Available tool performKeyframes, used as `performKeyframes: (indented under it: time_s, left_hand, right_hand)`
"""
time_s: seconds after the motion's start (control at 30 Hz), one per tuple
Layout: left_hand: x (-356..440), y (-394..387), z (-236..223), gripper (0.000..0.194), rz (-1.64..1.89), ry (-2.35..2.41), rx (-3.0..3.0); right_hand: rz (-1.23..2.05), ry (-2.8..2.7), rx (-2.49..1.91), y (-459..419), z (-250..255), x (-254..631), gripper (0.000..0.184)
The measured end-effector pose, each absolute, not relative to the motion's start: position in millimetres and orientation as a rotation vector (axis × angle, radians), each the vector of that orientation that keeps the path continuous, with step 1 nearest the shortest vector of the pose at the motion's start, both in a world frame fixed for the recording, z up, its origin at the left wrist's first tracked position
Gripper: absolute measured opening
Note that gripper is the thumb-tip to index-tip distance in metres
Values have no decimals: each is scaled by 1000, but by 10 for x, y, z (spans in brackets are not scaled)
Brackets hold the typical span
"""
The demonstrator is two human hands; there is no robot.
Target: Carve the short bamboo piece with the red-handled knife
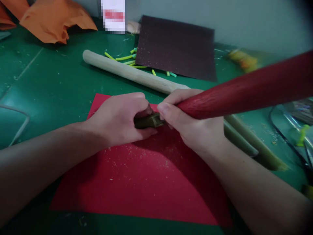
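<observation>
Over a sheet of red paper (pixel 146 189), my left hand (pixel 114 119) is closed around a short piece of dark green bamboo (pixel 146 122) with a pale ring near its end. My right hand (pixel 195 124) grips a thick red wooden handle (pixel 244 86) low down, close to the bamboo. The handle slants up and out past the right edge. Whatever tip it has is hidden behind my right fingers, where both hands almost meet. Fine pale shavings (pixel 137 156) are scattered over the paper.
A pale wooden rod (pixel 132 73) lies behind my hands. Further back are a dark brown sheet (pixel 176 49), yellow-green sticks (pixel 124 58) and crumpled orange paper (pixel 53 21). To the right lie greenish tubes (pixel 259 147), a black strap (pixel 283 133) and a blurred yellow item (pixel 243 61).
</observation>
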State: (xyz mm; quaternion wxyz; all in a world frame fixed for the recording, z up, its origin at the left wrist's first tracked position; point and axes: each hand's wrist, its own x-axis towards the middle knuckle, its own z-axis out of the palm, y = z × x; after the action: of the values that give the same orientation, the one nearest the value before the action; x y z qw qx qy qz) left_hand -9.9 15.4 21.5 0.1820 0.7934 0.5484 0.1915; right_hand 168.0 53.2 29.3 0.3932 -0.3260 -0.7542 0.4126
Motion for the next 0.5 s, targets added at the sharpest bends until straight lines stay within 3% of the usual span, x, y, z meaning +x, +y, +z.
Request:
performKeyframes:
  time_s: [0.5]
  left_hand:
    - [-116,177,207,35,595,1470,2243]
  right_hand:
    - [1152,-2046,-775,533,329,1668,28]
